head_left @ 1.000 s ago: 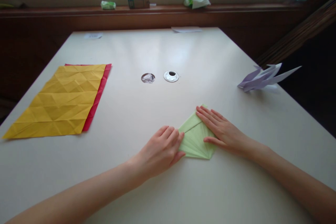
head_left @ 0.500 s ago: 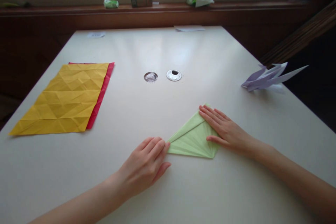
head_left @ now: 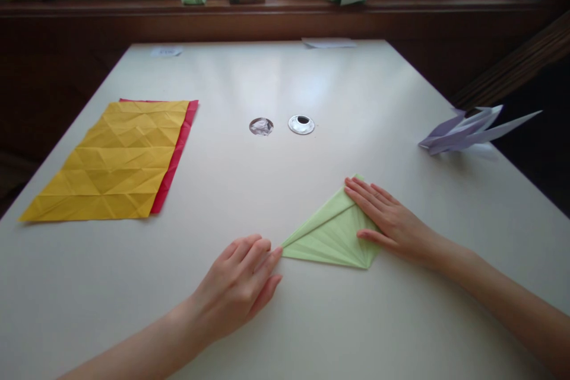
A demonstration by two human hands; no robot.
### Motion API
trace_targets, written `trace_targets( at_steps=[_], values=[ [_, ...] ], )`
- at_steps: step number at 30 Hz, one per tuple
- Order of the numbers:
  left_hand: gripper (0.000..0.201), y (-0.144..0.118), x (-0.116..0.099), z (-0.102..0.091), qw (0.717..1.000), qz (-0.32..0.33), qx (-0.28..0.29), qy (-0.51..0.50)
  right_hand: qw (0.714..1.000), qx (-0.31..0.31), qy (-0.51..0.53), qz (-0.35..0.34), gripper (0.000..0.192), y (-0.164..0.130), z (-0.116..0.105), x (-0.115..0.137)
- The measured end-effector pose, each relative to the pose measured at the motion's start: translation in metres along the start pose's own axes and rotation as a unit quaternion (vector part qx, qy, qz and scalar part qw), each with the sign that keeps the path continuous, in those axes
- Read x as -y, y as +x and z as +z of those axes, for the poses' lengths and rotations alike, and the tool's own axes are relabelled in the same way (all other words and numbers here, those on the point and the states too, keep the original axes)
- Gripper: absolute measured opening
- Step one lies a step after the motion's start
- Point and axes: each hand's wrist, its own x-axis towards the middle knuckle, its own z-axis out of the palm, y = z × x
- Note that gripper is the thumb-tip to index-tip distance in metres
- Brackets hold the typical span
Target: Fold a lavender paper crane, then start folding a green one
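A light green folded paper triangle [head_left: 332,234] lies flat on the white table [head_left: 285,320] in front of me. My right hand [head_left: 392,222] rests flat on its right part, fingers stretched toward the paper's far corner. My left hand [head_left: 240,285] lies on the table just left of the paper, its fingertips at the paper's sharp left tip, fingers slightly curled and holding nothing.
A creased yellow sheet [head_left: 111,160] lies over a red sheet [head_left: 178,148] at the left. A purple folded paper figure [head_left: 467,130] sits at the right table edge. Two round grommets [head_left: 280,125] are mid-table. Small items stand on the window sill [head_left: 285,3].
My left hand slid off the green paper to the left, baring its pointed left tip. My right hand kept pressing the paper. The view shifted slightly.
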Motion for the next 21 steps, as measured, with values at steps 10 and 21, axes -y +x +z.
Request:
trace_targets(
  at_steps=[10,21],
  values=[
    [0.018,-0.0056,-0.0009,0.0017,0.997,0.008,-0.065,0.034,1.0,-0.005,0.002,-0.001,0.073,0.0005,0.0007,-0.0006],
    [0.022,-0.0048,0.0025,0.0018,0.997,0.034,-0.065,0.03,1.0,-0.009,0.009,0.002,0.071,0.0006,-0.0004,0.0003]
  ],
)
